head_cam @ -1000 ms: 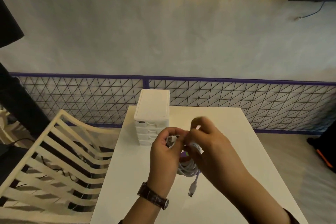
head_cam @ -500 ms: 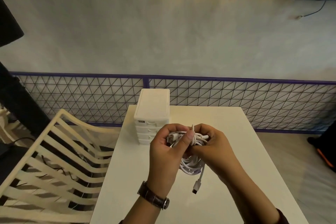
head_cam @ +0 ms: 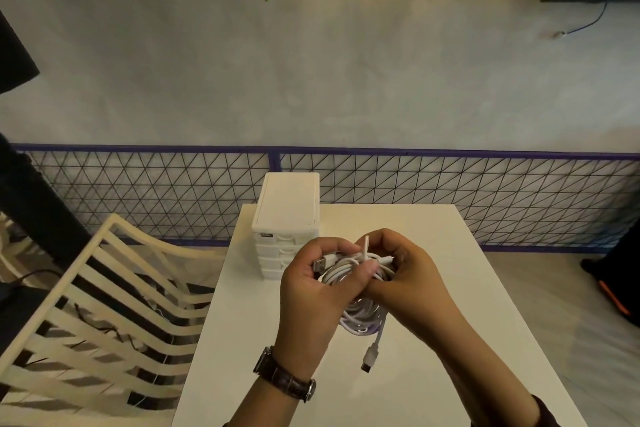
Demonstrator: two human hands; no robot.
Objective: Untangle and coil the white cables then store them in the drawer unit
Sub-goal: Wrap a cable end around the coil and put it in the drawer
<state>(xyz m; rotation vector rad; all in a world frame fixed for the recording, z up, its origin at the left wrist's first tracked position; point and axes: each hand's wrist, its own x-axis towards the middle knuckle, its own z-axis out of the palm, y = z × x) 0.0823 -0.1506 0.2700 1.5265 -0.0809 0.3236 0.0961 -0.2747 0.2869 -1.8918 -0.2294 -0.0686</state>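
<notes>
A coil of white cables (head_cam: 360, 317) hangs between both hands above the white table (head_cam: 450, 288). My left hand (head_cam: 308, 302), with a dark watch on the wrist, grips the coil's left side; a USB plug sticks out near its thumb. My right hand (head_cam: 405, 284) grips the coil's right side and pinches a short cable end that stands upright. One plug end dangles below the coil. The white drawer unit (head_cam: 287, 208) stands at the table's far left, its several drawers all closed, just behind my left hand.
A cream slatted chair (head_cam: 104, 315) stands to the left of the table. A purple-framed wire mesh fence (head_cam: 450, 191) runs along the grey wall behind. Dark objects lie on the floor at the far right and far left.
My right hand has come down from above the coil and closed on its right side. A cable end now sticks up between the hands. The dangling plug hangs slightly more to the right.
</notes>
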